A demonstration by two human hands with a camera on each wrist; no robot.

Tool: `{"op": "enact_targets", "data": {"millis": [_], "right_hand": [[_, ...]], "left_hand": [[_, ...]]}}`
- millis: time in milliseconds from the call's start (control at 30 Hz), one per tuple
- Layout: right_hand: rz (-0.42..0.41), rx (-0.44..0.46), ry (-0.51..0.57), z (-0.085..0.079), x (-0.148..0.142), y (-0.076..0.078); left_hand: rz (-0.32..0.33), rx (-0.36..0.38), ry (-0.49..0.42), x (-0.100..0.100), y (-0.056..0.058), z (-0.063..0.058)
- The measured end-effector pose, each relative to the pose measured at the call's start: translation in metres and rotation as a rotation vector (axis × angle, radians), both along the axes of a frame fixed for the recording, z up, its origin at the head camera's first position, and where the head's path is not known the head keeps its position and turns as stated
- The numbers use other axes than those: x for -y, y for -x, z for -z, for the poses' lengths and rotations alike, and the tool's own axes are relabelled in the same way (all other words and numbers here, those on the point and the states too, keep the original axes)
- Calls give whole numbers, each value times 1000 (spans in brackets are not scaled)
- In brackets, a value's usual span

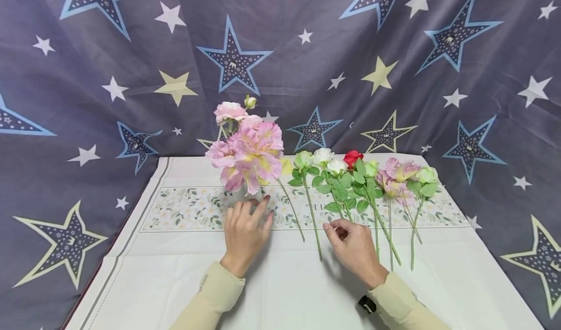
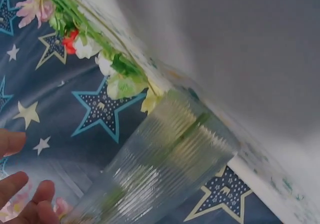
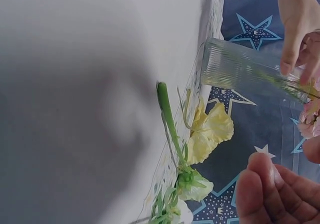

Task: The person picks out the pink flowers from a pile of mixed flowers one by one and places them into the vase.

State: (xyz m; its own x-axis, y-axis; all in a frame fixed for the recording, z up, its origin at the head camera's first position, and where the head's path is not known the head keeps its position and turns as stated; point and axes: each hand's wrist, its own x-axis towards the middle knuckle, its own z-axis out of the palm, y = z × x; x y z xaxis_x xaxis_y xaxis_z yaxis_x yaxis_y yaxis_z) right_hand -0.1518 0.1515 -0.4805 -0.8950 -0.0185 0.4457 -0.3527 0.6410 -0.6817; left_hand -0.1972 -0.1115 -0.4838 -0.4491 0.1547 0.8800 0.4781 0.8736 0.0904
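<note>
A clear ribbed vase (image 2: pixel 160 159) stands on the table, a green stem showing through its wall. Large pink flowers (image 1: pixel 256 150) rise above it, with a paler pink bloom (image 1: pixel 230 111) and a small bud (image 1: pixel 250 101). My left hand (image 1: pixel 246 225) is close to the vase, just below the pink blooms, fingers loosely bent and spread; it hides most of the vase in the head view. My right hand (image 1: pixel 356 246) hovers over the table beside the loose stems, fingers loosely curled, thumb apart from the fingertips in the right wrist view, nothing between them.
Loose flowers lie to the right: green-white roses (image 1: pixel 303 159), white roses (image 1: pixel 323 155), a red rose (image 1: pixel 352 158) and pink blooms (image 1: pixel 396 179). A yellow flower (image 3: pixel 212 129) lies near the vase. A white tablecloth (image 1: pixel 188 281) covers the table; a starry curtain (image 1: pixel 280 52) hangs behind.
</note>
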Motion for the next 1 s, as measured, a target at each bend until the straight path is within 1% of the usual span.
{"op": "enact_targets", "data": {"millis": [133, 200, 300, 500, 733, 833, 1000], "right_hand": [[8, -12, -23, -1, -4, 2], [16, -19, -36, -2, -6, 3], [26, -4, -45, -4, -9, 4], [38, 41, -72, -8, -17, 5], [74, 49, -115, -10, -27, 8], [85, 34, -124, -11, -33, 12], [93, 0, -158, -13, -46, 17]], "left_hand": [[2, 77, -4, -1, -3, 4], [10, 98, -11, -2, -4, 6], [27, 134, -19, -3, -5, 8], [38, 209, -32, -5, -6, 12], [38, 319, -28, -7, -11, 14], [43, 341, -39, -7, -11, 15], [56, 351, -61, -6, -12, 17]]}}
